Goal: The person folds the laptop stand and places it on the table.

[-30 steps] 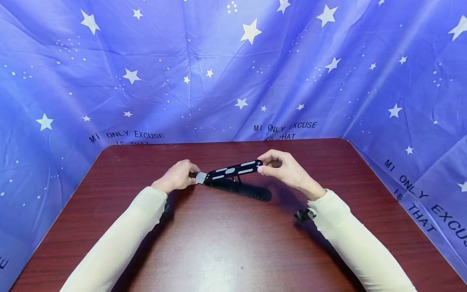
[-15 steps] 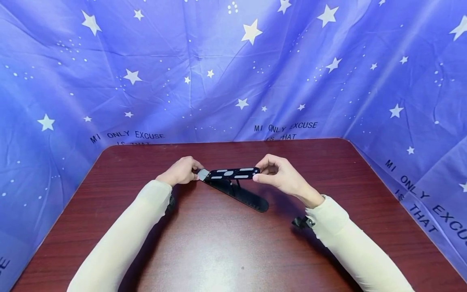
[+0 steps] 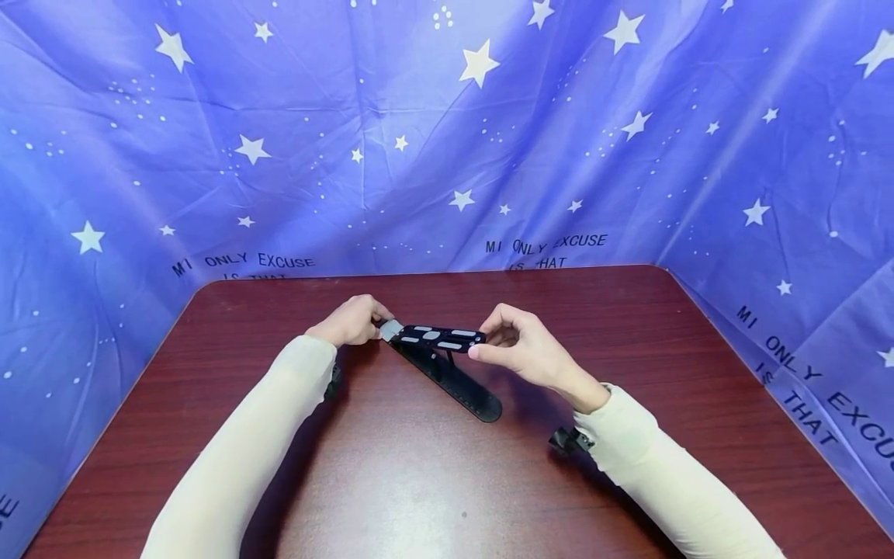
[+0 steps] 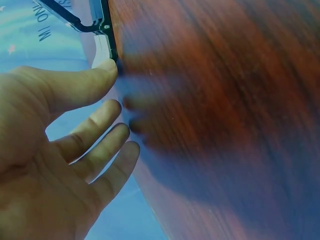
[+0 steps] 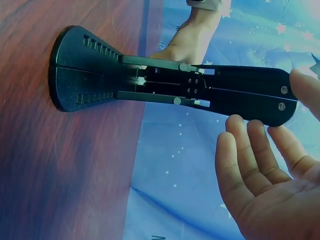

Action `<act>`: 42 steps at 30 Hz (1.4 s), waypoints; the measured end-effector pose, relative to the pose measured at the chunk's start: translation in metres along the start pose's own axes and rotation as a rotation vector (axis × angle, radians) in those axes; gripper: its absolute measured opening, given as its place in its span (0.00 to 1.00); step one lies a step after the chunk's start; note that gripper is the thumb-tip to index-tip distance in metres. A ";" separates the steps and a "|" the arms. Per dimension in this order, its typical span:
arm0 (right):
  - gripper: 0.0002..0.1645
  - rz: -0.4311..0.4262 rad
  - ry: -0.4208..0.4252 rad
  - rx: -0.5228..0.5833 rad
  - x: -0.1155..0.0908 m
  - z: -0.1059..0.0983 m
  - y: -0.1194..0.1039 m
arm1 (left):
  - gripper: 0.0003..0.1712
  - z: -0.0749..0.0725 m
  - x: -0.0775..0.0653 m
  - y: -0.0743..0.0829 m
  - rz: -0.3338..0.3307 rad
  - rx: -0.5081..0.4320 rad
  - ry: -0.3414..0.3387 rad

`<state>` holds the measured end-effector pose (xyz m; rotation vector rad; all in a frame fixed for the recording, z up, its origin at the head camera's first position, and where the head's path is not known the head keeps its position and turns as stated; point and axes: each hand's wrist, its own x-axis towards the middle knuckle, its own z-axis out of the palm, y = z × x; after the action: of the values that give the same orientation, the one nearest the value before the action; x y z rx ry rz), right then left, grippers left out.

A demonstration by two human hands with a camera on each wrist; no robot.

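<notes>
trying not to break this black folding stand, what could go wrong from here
The right grip pinches only the tip of the upper plate, so a slip could drop it toward the base.
The struts meet the base near its notches; I can't tell if they're seated, so they might slide.
The left grip holds the grey end, where folding might nip a finger.

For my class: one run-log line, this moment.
left hand: holds stand's grey end | right hand: holds upper panel | lower panel: angled away
</notes>
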<state>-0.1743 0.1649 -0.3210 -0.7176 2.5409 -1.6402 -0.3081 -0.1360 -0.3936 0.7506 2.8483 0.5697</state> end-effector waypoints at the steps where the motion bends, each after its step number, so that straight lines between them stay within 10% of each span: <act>1: 0.14 0.001 0.001 -0.001 0.001 0.001 0.004 | 0.21 0.000 -0.001 0.000 -0.004 0.001 0.000; 22: 0.16 -0.034 -0.206 0.036 0.017 -0.024 0.043 | 0.25 0.006 -0.022 0.004 -0.127 -0.242 0.029; 42: 0.13 -0.023 -0.090 0.012 0.004 0.000 0.018 | 0.25 0.002 -0.013 0.003 -0.071 -0.192 0.008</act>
<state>-0.1847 0.1695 -0.3358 -0.8036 2.4690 -1.5900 -0.2953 -0.1389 -0.3935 0.6131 2.7627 0.8230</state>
